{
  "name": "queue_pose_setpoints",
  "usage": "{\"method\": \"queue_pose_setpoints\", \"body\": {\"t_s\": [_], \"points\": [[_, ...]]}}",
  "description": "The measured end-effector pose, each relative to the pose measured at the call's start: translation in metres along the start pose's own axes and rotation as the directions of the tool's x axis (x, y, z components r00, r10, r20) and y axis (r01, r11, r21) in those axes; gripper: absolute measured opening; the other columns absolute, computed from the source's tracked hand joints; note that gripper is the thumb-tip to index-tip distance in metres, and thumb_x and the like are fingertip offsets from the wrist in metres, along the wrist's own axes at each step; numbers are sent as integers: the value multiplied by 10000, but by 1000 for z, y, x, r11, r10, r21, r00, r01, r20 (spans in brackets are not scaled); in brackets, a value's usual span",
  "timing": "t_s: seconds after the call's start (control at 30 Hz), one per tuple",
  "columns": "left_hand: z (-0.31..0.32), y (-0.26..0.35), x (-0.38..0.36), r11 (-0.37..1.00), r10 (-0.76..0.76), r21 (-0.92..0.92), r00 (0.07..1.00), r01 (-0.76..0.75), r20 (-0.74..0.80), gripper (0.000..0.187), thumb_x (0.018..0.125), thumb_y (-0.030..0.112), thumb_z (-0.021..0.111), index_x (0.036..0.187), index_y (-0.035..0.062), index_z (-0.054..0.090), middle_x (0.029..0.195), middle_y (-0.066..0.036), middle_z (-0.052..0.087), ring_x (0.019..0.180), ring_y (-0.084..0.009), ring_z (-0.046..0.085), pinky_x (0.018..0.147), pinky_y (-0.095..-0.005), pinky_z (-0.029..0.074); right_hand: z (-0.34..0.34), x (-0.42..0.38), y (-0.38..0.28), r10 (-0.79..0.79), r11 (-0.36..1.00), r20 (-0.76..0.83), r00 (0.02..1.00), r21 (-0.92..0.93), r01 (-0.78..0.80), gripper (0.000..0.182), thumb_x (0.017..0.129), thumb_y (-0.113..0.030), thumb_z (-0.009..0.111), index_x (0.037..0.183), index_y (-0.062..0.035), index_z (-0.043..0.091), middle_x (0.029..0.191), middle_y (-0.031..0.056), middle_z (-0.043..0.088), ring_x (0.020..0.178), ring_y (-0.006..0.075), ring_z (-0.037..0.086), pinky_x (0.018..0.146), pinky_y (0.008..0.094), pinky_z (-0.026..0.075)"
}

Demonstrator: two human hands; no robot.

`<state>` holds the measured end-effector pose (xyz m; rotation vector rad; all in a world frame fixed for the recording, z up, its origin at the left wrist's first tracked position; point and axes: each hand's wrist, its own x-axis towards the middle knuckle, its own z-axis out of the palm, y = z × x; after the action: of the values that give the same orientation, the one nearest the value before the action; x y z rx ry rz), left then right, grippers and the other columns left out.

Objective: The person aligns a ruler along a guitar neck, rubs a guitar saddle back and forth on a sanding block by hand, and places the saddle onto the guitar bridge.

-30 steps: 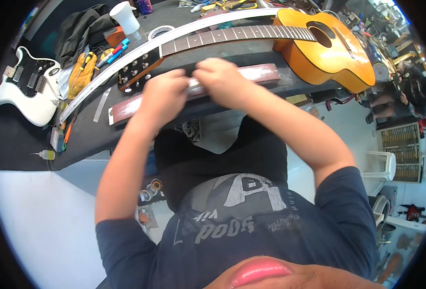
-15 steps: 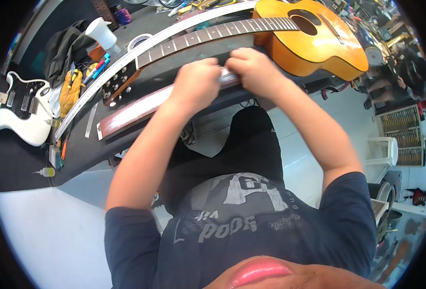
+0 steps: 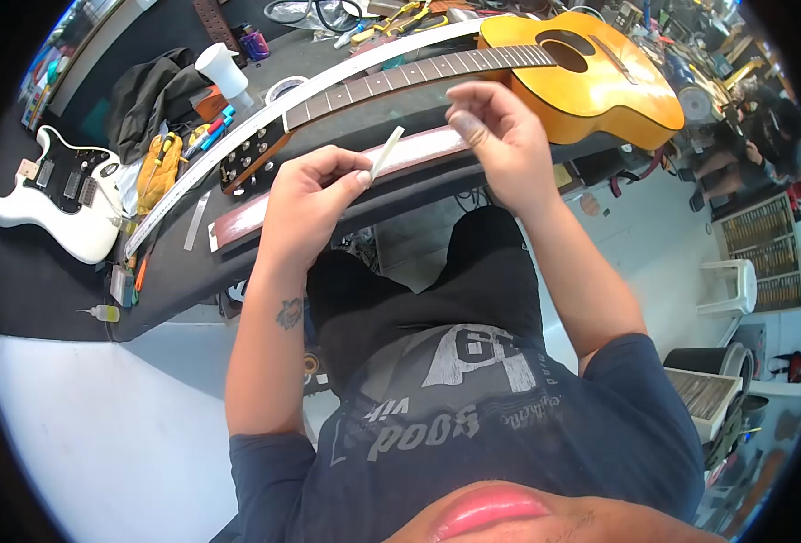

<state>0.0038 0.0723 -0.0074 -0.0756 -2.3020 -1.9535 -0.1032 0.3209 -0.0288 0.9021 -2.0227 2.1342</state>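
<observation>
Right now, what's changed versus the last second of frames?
The hands, closed close together over the bar before, are now apart: right hand opened and off to the right, holding nothing visible; left hand pinches a pale strip, tilted up and now in plain view. Bar, acoustic guitar and white guitar stayed put.

long bar (image 3: 243, 220) before guitar neck (image 3: 391, 80); electric guitar (image 3: 95, 233) at left.

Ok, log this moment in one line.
Left hand: pinching pale strip | right hand: open | on workbench: long brown bar, acoustic guitar
</observation>
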Motion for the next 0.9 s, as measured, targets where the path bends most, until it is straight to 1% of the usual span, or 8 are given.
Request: {"method": "queue_pose_setpoints", "body": {"t_s": [0.1, 0.17, 0.27, 0.43, 0.47, 0.57, 0.67, 0.9], "points": [[0, 2, -12, 984, 18, -180, 999, -9, 44, 165, 977, 50, 760, 1106, -51, 779, 886, 12, 687, 757, -32, 533, 675, -218, 402, 13, -21, -16, 93, 975, 166, 982, 182, -123, 264, 1081, -92, 732, 1321, 7, 682, 1175, 47, 751, 1106, 117, 707, 1000, 299, 571], [7, 8, -17, 971, 26, -238, 997, -9, 66, 164, 975, 49, 767, 1106, -49, 781, 897, 9, 684, 771, -39, 541, 680, -223, 411, 19, -29, -26, 42, 972, 187, 981, 218, -83, 266, 1086, -88, 724, 1328, 9, 674, 1197, 53, 753, 1133, 119, 704, 1018, 304, 568], [15, 10, -18, 946, 52, -324, 991, -11, 120, 166, 974, 50, 775, 1108, -48, 783, 914, 1, 685, 796, -47, 556, 696, -227, 423, 19, -39, -36, 107, 939, 183, 977, 304, -159, 319, 1083, -114, 740, 1368, 4, 658, 1199, 60, 735, 1126, 121, 690, 1010, 295, 561], [23, 15, -13, 958, 54, -287, 981, 2, 187, 194, 990, 63, 783, 1144, -54, 794, 948, -10, 727, 841, -54, 600, 753, -224, 466, 20, -53, -34, 103, 897, 116, 988, 419, -143, 359, 1076, -146, 757, 1390, -10, 649, 1173, 66, 735, 1075, 121, 683, 923, 281, 557], [25, 15, -12, 965, 56, -262, 978, -2, 199, 203, 997, 72, 789, 1155, -53, 801, 963, -13, 744, 857, -52, 614, 772, -221, 479, 14, -53, -33, 115, 884, 137, 984, 437, -164, 296, 1075, -114, 757, 1347, -22, 681, 1200, 34, 745, 1111, 111, 701, 960, 295, 583], [32, 15, -12, 980, 72, -199, 974, -29, 215, 217, 999, 73, 787, 1177, -50, 805, 976, -24, 753, 882, -69, 637, 803, -232, 508, 4, -57, -34, 103, 954, 78, 992, 275, -120, 244, 1070, -113, 767, 1291, -25, 713, 1151, 32, 756, 1034, 102, 705, 895, 279, 590], [33, 8, -8, 947, 30, -317, 971, 48, 237, 263, 985, 56, 800, 1225, -50, 792, 1008, -31, 755, 911, -78, 660, 835, -242, 531, -3, -60, -38, 122, 939, 6, 992, 323, -118, 195, 1058, -86, 772, 1232, -12, 724, 1115, 38, 761, 970, 101, 707, 856, 275, 592], [56, -2, 3, 925, 126, -376, 975, -49, 185, 334, 970, 1, 812, 1289, -66, 741, 1059, -26, 736, 956, -70, 676, 887, -225, 544, -17, -75, -40, 185, 938, -97, 978, 313, -146, 115, 1047, -69, 772, 1134, -10, 724, 1039, 13, 735, 931, 87, 695, 814, 263, 576]]}}
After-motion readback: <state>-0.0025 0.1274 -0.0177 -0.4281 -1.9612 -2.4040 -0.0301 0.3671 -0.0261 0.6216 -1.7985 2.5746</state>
